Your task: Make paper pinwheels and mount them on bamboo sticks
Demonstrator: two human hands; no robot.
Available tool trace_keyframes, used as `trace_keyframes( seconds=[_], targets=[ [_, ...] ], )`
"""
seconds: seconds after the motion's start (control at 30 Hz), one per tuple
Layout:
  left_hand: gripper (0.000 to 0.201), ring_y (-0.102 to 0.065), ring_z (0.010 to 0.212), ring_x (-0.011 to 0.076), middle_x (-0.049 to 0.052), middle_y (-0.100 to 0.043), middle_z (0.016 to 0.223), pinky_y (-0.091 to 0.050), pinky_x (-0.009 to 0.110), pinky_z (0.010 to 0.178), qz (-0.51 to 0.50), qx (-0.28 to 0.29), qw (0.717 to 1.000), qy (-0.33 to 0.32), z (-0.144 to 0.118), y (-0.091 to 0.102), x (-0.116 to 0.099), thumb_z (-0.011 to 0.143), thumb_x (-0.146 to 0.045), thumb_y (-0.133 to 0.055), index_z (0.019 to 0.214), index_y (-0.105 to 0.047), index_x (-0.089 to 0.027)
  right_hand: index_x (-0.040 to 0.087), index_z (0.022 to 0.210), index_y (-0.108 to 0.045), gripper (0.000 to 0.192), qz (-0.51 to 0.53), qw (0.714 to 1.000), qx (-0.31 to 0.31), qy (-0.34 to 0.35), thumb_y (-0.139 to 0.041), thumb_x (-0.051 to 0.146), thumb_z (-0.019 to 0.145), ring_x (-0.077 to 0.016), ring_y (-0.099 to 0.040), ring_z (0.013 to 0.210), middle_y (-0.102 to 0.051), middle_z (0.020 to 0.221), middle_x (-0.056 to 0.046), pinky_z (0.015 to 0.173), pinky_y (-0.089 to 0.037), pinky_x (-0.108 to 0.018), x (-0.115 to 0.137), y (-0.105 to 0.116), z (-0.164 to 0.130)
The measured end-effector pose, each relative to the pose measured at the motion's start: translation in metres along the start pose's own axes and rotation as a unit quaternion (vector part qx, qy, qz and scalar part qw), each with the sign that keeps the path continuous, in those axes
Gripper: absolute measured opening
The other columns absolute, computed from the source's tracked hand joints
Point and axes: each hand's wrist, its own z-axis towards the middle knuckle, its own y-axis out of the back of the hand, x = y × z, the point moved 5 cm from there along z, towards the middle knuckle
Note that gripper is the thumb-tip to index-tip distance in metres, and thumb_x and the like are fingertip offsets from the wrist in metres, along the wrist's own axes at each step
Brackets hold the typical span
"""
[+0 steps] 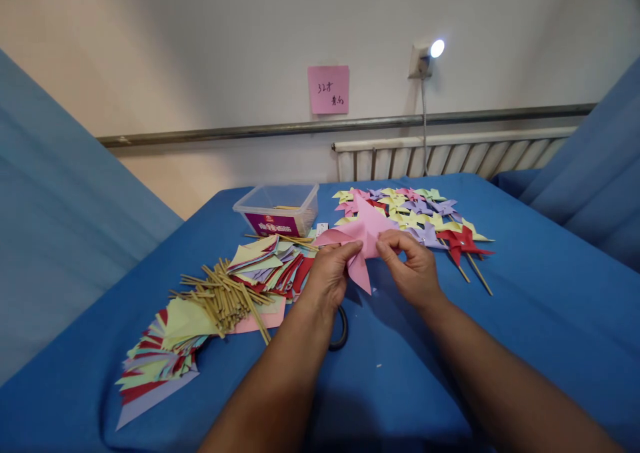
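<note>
Pink paper pinwheel (364, 234), pointed and folded, is pinched at its centre by left hand (327, 276) and right hand (411, 269).

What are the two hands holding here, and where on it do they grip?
Both hold one pink paper pinwheel: left hand pinches its left blade, right hand its centre folds.

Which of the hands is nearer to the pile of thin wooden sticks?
Left. The left hand is just right of the pile of thin wooden sticks; the right hand is farther right.
</note>
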Motion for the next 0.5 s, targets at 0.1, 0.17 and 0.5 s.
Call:
trace_keyframes(
  seconds=[0.1, 0.17, 0.5],
  targets=[
    [0.020, -0.055, 0.053, 0.0111, 0.004, -0.064, 0.059, -0.042, 0.025, 0.058, 0.005, 0.005, 1.000, 0.009, -0.0001, -0.0007, 0.0009, 0.054, -0.018, -0.081, 0.063, -0.065, -0.009, 0.022, 0.070, -0.060, 0.013, -0.011, 1.000, 0.004, -0.008, -0.060, 0.025, 0.083, -0.0208, -0.064, 0.087, -0.067, 0.080, -0.003, 0.083, -0.048, -0.037, -0.0028, -0.0016, 0.0006],
    [0.020, -0.053, 0.052, 0.0107, 0.004, -0.063, 0.057, -0.041, 0.025, 0.057, 0.013, 0.006, 1.000, 0.006, -0.0002, -0.0009, 0.0006, 0.055, -0.018, -0.081, 0.061, -0.064, -0.009, 0.022, 0.068, -0.059, 0.013, -0.018, 1.000, 0.010, -0.020, -0.061, 0.024, 0.081, -0.0201, -0.063, 0.083, -0.066, 0.079, -0.003, 0.078, -0.048, -0.035, -0.0052, -0.0028, 0.0005],
    [0.018, -0.049, 0.050, 0.0088, 0.002, -0.059, 0.054, -0.038, 0.023, 0.054, 0.022, -0.003, 1.000, -0.002, -0.0002, -0.0002, 0.0005, 0.055, -0.017, -0.080, 0.058, -0.063, -0.010, 0.022, 0.065, -0.057, 0.015, -0.030, 0.999, 0.001, -0.036, -0.060, 0.024, 0.080, -0.0175, -0.060, 0.071, -0.063, 0.071, 0.000, 0.078, -0.048, -0.035, -0.0082, -0.0019, 0.0014]
  ],
)
